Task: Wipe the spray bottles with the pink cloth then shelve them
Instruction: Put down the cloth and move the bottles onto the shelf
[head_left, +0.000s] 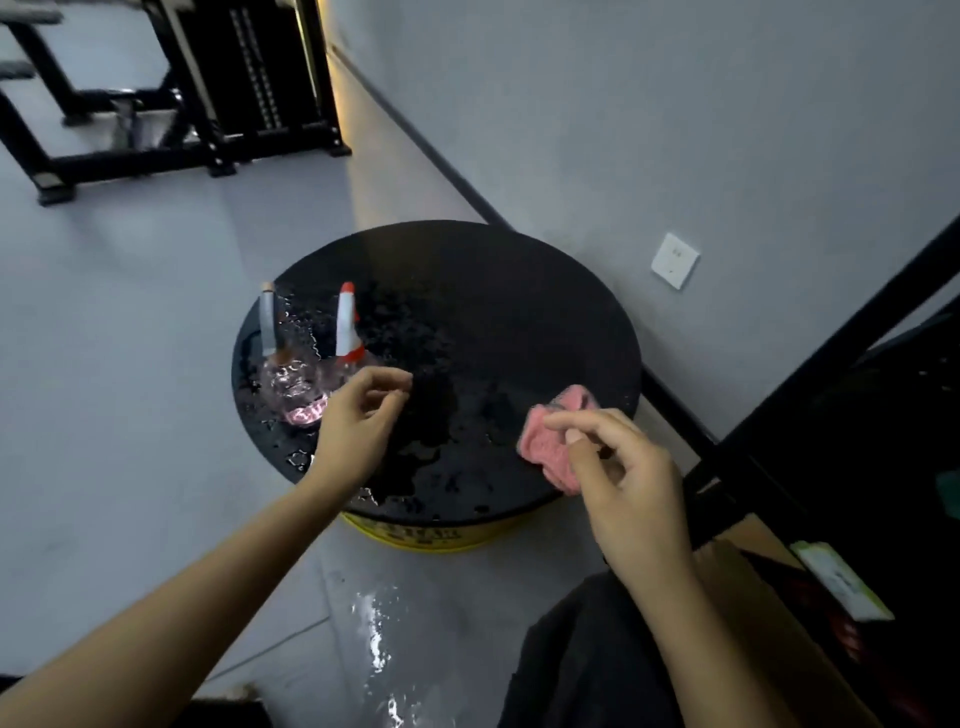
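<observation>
Two clear plastic spray bottles, grey-topped bottle (269, 325) and red-and-white-topped bottle (347, 325), stand side by side at the left of a wet round black tabletop (493, 312). Right hand (634, 483) pinches a crumpled pink cloth (545, 447). Left hand (358, 415) hovers near the bottles, fingers loosely curled, empty.

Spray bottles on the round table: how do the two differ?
The left bottle has a grey head with a pale tip; the right bottle has a white head with red tip and collar. The left bottle stands nearer the table edge, the right bottle nearer the left hand. Both stand upright with clear bodies.
</observation>
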